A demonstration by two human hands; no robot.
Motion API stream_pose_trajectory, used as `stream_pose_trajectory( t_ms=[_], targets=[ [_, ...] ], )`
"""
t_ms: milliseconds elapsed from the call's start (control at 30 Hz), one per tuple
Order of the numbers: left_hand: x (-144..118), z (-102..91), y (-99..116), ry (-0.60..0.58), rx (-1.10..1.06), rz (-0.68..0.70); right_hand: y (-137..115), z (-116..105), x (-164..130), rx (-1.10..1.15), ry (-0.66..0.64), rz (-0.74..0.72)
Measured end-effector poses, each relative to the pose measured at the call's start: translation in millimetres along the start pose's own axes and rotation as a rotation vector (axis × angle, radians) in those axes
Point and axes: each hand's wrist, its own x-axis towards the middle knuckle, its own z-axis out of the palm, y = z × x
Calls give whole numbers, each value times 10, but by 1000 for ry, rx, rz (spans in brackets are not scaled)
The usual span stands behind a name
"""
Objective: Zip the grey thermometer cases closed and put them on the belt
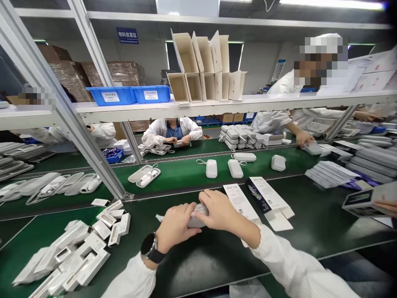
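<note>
Dark green worktop [198, 265] stretches below. The left hand [175, 225] and right hand [217, 210] are both clamped on a small grey case [195, 222] over it, fingers hiding much of it; the right forearm partly covers a white carton [238, 198].

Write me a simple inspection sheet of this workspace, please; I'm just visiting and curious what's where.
Surface: dark green bench, with a brighter green strip behind it.
Job's things: a gray case in the hands; an open case and several closed cases on the strip.
Clutter: small white boxes heaped at the left; printed cartons lying beyond the right forearm.
Hands: left hand, watch on its wrist, and right hand both grip the gray case.
Cables: nothing seen on the bench.
Surroundings: overhead shelf with blue bins and open boxes; co-workers beyond.
</note>
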Motion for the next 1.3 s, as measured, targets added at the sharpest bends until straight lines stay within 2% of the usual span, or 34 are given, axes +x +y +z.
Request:
stream_pose_trajectory(
  t_ms=[133,233,433,567,667,767,867,967,1033,1100,1167,1233,1300],
  targets=[
    [108,-168,28,-93,238,46,37,-105,168,-118,-265,-193],
    [141,-216,41,-180,317,92,119,-119,230,-159,-397,-327],
    [124,-174,128,-275,347,108,232,-38,201,-141,-449,-519],
    [123,-143,226,-360,343,133,268,-33,138,-21,-507,-525],
    [133,-137,277,-375,361,127,301,-34,77,174,-496,-440],
    [124,-165,282,-311,378,79,367,11,-4,468,-425,-256],
    [64,-247,239,-183,303,23,451,144,-123,830,-344,-8],
    [-32,-343,168,-2,166,-69,443,412,-292,1211,-182,275],
    [-81,-351,119,77,30,-135,329,667,-407,1503,-56,429],
    [-96,-272,75,109,-162,-199,137,941,-491,1780,59,508],
    [-77,-108,36,190,-386,-294,-81,1173,-533,1970,108,542],
    [-45,101,8,351,-624,-421,-256,1321,-539,2081,87,569],
    [-23,297,-3,550,-877,-568,-344,1376,-529,2103,57,592]
  ],
)
